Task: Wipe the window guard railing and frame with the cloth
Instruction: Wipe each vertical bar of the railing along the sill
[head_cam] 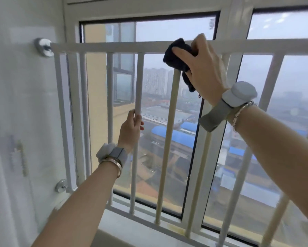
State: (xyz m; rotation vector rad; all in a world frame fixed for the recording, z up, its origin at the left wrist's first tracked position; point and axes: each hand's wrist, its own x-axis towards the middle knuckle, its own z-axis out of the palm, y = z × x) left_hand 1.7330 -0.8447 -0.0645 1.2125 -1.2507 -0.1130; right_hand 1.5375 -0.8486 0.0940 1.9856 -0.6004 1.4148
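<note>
A white window guard railing point(110, 47) spans the window, with a top rail, a bottom rail and several upright bars. My right hand point(202, 68) grips a dark navy cloth point(176, 55) against the top rail, just above one upright bar; part of the cloth hangs below my palm. My left hand point(131, 128) holds an upright bar point(138, 82) about halfway down, fingers curled round it. The white window frame point(226, 25) stands behind the railing, with its vertical post right of the cloth.
A white tiled wall point(21, 104) fills the left side, with round metal brackets point(43, 47) fixing the railing to it. The window sill point(131, 227) runs along the bottom. Both wrists carry grey bands and bracelets. Buildings lie far below outside.
</note>
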